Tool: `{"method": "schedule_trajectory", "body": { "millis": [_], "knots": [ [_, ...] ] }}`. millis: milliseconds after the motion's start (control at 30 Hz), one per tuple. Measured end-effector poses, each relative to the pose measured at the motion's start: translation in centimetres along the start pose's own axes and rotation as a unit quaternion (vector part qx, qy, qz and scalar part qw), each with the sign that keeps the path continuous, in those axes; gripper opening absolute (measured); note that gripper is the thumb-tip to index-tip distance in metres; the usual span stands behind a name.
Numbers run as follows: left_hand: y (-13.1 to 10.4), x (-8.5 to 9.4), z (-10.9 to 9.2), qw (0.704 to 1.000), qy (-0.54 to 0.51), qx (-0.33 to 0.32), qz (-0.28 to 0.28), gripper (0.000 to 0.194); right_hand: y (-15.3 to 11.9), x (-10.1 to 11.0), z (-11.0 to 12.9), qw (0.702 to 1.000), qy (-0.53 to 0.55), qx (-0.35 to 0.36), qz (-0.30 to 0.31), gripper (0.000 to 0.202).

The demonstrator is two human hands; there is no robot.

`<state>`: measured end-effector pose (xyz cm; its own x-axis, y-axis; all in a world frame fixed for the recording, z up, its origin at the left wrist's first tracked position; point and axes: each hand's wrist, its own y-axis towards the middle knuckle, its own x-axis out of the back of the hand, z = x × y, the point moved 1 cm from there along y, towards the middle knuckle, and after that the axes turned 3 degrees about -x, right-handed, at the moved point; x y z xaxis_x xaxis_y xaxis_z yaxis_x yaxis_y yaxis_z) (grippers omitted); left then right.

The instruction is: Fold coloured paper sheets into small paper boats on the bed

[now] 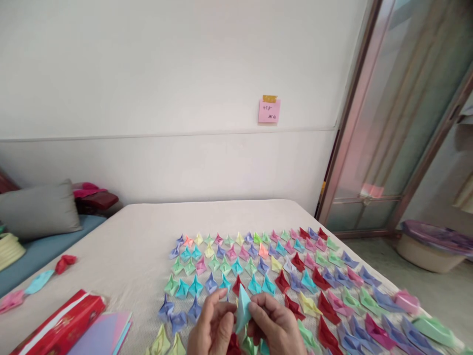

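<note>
A light blue folded paper piece (243, 309) is held upright at the lower middle, above rows of folded paper boats (254, 284). The thumb and fingers of my right hand (275, 325) pinch its right side. My left hand (212, 325) has curled fingers, with the thumb and a fingertip at the paper's left edge. Its index finger is raised a little apart. Beneath my hands, some red and green boats are partly hidden. The boats stand in several colours on the pale bed-like surface (144, 231).
To the left lie a red package (62, 325), coloured paper sheets (101, 335) and a few loose paper pieces (40, 282). A grey cushion (40, 209) rests farther back. A pink note (269, 111) is taped to the wall. Right, a covered tub (428, 254) stands on the floor.
</note>
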<state>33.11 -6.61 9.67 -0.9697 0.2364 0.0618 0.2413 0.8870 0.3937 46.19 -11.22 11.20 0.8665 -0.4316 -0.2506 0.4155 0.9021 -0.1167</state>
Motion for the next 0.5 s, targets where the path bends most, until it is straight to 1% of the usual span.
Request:
{"method": "schedule_trajectory", "body": {
  "millis": [67, 100, 167, 233, 267, 367, 433, 500],
  "knots": [
    [0.6, 0.3, -0.5, 0.987, -0.121, 0.096, 0.035, 0.041, 0.1, 0.0, -0.2, 0.998, 0.045, -0.025, 0.022, 0.04],
    [0.8, 0.4, -0.7, 0.977, -0.158, 0.132, 0.06, 0.04, 0.2, -0.1, -0.4, 0.997, 0.064, -0.036, 0.031, 0.041],
    [1.2, 0.5, -1.0, 0.962, -0.189, 0.168, 0.108, 0.035, 0.4, -0.3, -0.9, 0.993, 0.094, -0.053, 0.046, 0.042],
    [1.3, 0.6, -1.0, 0.961, -0.178, 0.167, 0.131, 0.032, 0.5, -0.6, -1.4, 0.99, 0.108, -0.067, 0.06, 0.043],
    [1.3, 0.7, -0.9, 0.965, -0.163, 0.162, 0.128, 0.032, 0.5, -0.7, -1.6, 0.989, 0.108, -0.072, 0.067, 0.043],
    [1.1, 1.0, -0.1, 0.982, -0.081, 0.143, 0.091, 0.031, 0.4, -0.8, -1.7, 0.992, 0.086, -0.07, 0.059, 0.044],
    [1.0, 1.3, 0.6, 0.99, -0.006, 0.126, 0.065, 0.028, 0.3, -0.7, -1.5, 0.998, 0.05, -0.031, 0.027, 0.044],
    [0.9, 1.5, 1.2, 0.992, 0.062, 0.1, 0.048, 0.023, 0.1, -0.6, -1.3, 0.999, 0.002, 0.031, -0.009, 0.04]
  ]
}}
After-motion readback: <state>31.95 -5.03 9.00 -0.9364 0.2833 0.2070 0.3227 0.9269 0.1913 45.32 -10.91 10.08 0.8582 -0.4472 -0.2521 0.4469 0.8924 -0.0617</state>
